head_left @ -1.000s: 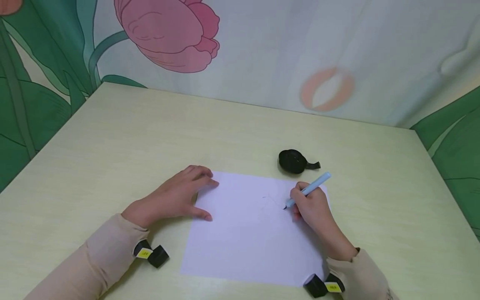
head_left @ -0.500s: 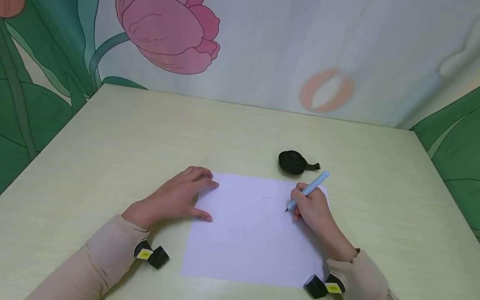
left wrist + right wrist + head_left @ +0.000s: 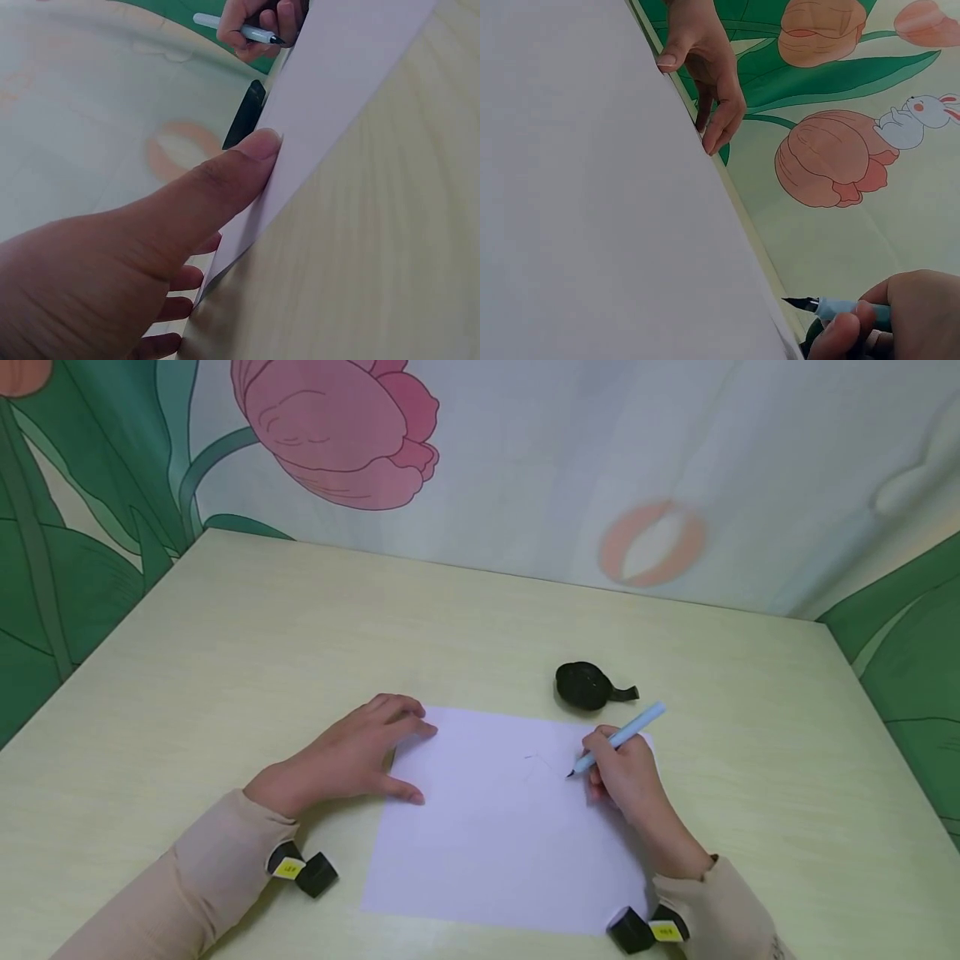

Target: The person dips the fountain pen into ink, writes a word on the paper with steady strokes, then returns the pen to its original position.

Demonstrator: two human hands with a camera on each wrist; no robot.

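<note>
A sheet of white paper (image 3: 480, 852) lies on the table, with a few faint thin marks on its upper right part. My right hand (image 3: 624, 777) pinches a light blue pen (image 3: 630, 727), its black pointed tip close over those marks. The right wrist view shows the pen (image 3: 847, 309) with its dark tip uncovered. On the paper's left edge rests my left hand (image 3: 367, 747), fingers spread and thumb apart. In the left wrist view, that thumb (image 3: 225, 172) presses near the edge of the paper (image 3: 330, 82).
Just beyond the paper's upper right corner sits a black rounded object (image 3: 583, 685) with a short stub. The pale wood-grain table (image 3: 375, 610) ends at a wall cloth (image 3: 525, 468) printed with flowers. A small black device (image 3: 303, 867) is strapped on each sleeve.
The pen tip has dipped slightly toward me, then moved back up and left. My left hand and the paper have stayed in place.
</note>
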